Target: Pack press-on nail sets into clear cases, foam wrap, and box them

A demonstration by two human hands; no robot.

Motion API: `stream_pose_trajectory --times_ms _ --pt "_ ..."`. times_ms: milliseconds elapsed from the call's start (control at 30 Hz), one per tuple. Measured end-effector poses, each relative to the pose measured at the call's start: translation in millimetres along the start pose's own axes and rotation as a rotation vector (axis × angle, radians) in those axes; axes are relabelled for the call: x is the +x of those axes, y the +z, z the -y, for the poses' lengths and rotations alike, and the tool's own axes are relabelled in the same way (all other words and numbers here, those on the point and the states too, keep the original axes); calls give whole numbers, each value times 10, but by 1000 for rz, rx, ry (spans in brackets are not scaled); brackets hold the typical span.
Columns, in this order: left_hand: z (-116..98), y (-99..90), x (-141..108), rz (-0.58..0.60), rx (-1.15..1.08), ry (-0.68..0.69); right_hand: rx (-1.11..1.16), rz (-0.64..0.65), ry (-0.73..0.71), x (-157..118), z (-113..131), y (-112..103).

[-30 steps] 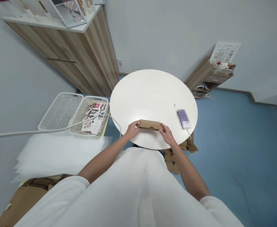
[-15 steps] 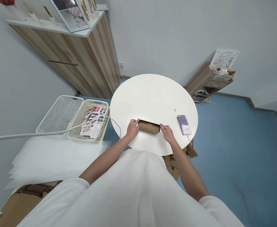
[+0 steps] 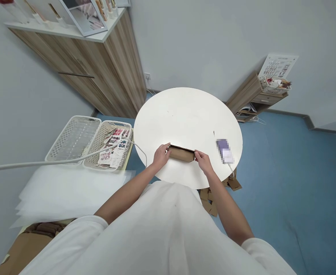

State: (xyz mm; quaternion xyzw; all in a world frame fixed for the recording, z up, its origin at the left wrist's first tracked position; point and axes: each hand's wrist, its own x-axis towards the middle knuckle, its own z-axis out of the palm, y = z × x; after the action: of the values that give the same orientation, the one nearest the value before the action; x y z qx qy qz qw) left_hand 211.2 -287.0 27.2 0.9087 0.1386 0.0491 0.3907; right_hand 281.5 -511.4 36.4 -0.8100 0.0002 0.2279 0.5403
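Observation:
A small brown cardboard box (image 3: 181, 153) is held over the near part of the round white table (image 3: 185, 122). My left hand (image 3: 161, 156) grips its left end, thumb on the near side and fingers at the back edge. At the right end, my right hand (image 3: 204, 160) pinches the box near its back corner. A dark line runs along the back edge of the box. Whether anything lies inside it cannot be made out.
On the table's right lies a blurred purple and white object (image 3: 224, 151) with a white cable. Two white baskets (image 3: 107, 145), one with printed cards, stand left, beyond translucent sheets (image 3: 70, 191). Cardboard pieces (image 3: 208, 198) lie below the table. A white cable crosses at left.
The view has shifted slightly. Both hands keep their hold on the box, and the box has hardly moved.

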Motion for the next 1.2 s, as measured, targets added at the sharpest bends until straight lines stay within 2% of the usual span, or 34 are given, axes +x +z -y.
stream_pose_trajectory --times_ms 267,367,467,633,833,933,1067,1200 --pt "99 1 -79 5 -139 -30 -38 61 -16 -149 32 -18" --pt "132 -6 -109 21 -265 -92 0 73 2 -181 46 -29" --pt "144 -19 -30 29 -359 -186 33 62 75 -116 45 -39" --pt "167 -27 139 190 -341 -243 -25 111 146 -12 -30 13" --pt "313 44 -37 256 -287 -142 -93 87 145 -210 -140 194" --pt "345 75 -121 247 -263 -114 -70 47 129 -289 -176 258" --pt "332 97 -195 217 -253 -97 4 10 75 -331 -264 270" --pt "345 182 -351 256 -291 -53 -44 -54 -27 -397 -445 260"
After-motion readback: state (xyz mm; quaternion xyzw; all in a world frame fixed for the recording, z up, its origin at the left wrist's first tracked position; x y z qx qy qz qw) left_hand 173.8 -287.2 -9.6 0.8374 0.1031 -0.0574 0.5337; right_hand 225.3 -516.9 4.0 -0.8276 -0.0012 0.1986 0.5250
